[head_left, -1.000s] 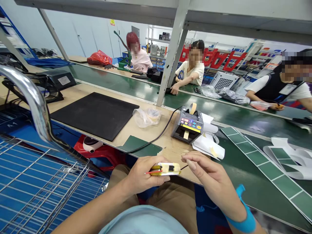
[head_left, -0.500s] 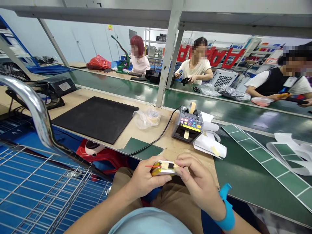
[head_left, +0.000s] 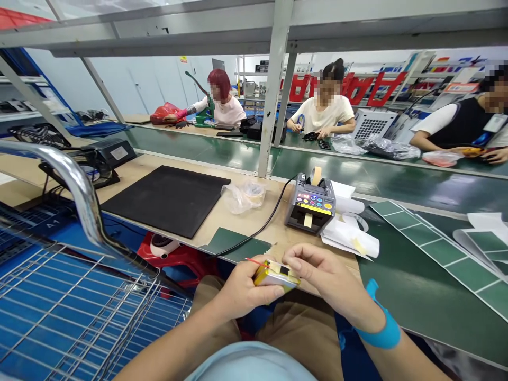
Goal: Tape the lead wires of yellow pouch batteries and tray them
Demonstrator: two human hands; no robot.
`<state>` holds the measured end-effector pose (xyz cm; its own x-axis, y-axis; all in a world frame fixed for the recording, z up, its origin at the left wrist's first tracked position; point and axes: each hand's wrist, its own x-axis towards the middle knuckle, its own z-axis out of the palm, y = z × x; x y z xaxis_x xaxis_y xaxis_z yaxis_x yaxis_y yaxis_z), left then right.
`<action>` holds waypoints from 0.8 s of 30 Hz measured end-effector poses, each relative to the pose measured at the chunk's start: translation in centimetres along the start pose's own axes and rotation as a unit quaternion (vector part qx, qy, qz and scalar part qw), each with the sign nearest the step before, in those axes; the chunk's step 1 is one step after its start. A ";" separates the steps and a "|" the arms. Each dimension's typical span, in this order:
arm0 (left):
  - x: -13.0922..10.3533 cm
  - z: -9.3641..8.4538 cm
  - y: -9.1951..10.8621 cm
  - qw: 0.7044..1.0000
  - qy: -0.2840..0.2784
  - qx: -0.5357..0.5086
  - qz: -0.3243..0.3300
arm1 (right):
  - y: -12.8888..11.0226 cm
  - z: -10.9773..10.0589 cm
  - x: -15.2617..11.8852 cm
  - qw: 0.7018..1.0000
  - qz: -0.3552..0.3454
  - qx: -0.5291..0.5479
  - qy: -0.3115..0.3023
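A flat silver battery pack point(head_left: 273, 279) with yellow edges, strips of beige tape, a black patch and a thin red wire is above my lap. My left hand point(head_left: 248, 286) is closed round its left end, thumb along the near side. At its right end, my right hand point(head_left: 317, 267) has thumb and fingers curled in a pinch close to the tape. What those fingertips hold, if anything, is hidden. Beyond my hands stands a tape dispenser point(head_left: 311, 203) with a piece of beige tape sticking out of its front.
On the bench lie a black mat point(head_left: 169, 198), a clear plastic bag point(head_left: 244, 196), a black cable and crumpled white backing paper point(head_left: 351, 241). Green label strips point(head_left: 440, 254) lie on the right. A wire rack point(head_left: 79, 312) stands at left. Several co-workers sit across the green belt.
My right hand's fingers have drawn back a little from the battery pack's end, and the pack has tilted. The view has shifted slightly. A co-worker's arm now reaches toward a red bag.
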<state>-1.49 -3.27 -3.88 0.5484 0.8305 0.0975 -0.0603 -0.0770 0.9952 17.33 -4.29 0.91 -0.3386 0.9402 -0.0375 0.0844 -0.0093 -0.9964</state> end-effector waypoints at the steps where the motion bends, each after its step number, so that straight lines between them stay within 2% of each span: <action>1: 0.0 0.0 0.0 1.000 -0.004 0.008 0.001 | -0.4 0.1 0.1 0.999 0.000 -0.035 -0.017; 4: 0.1 0.0 -0.3 0.999 -0.011 0.051 0.004 | -1.2 0.5 0.4 0.986 -0.029 -0.161 -0.034; 7: 0.0 0.2 -0.8 0.996 0.002 0.084 -0.010 | -1.0 0.8 0.6 0.952 -0.089 -0.292 -0.019; 9: 0.1 0.4 -1.2 0.997 0.022 0.076 -0.026 | -0.3 0.6 0.6 0.942 -0.102 -0.318 -0.011; 10: 0.1 0.6 -1.3 0.997 0.030 0.058 -0.033 | 0.2 0.4 0.6 0.953 -0.097 -0.288 0.008; 12: 0.5 0.8 -1.2 0.998 0.046 0.004 -0.042 | 1.7 -0.3 0.4 0.979 -0.085 -0.162 0.091; 14: 1.0 0.9 -1.0 0.996 0.066 -0.047 -0.037 | 3.4 -0.9 -0.1 0.978 -0.082 -0.035 0.188; 15: 1.3 1.0 -0.8 0.995 0.072 -0.067 -0.032 | 4.2 -1.0 -0.4 0.972 -0.083 0.003 0.218; 16: 1.6 1.2 -0.7 0.994 0.075 -0.081 -0.025 | 5.0 -0.8 -0.8 0.970 -0.084 0.018 0.227; 21: 3.1 3.6 -0.6 0.996 0.025 -0.088 -0.014 | 7.1 2.5 -2.8 0.983 -0.066 0.037 0.168; 23: 3.5 4.8 -1.0 0.995 -0.013 -0.097 -0.008 | 7.5 2.6 -3.6 0.980 -0.059 0.027 0.189; 24: 3.7 5.1 -1.2 0.994 -0.030 -0.105 -0.001 | 7.6 1.9 -4.2 0.976 -0.053 0.017 0.212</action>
<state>4.93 -2.90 -4.68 0.5967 0.7960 0.1018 -0.2289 0.0473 0.9723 17.62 -8.91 -6.70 0.0747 0.9929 0.0928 0.0369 0.0903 -0.9952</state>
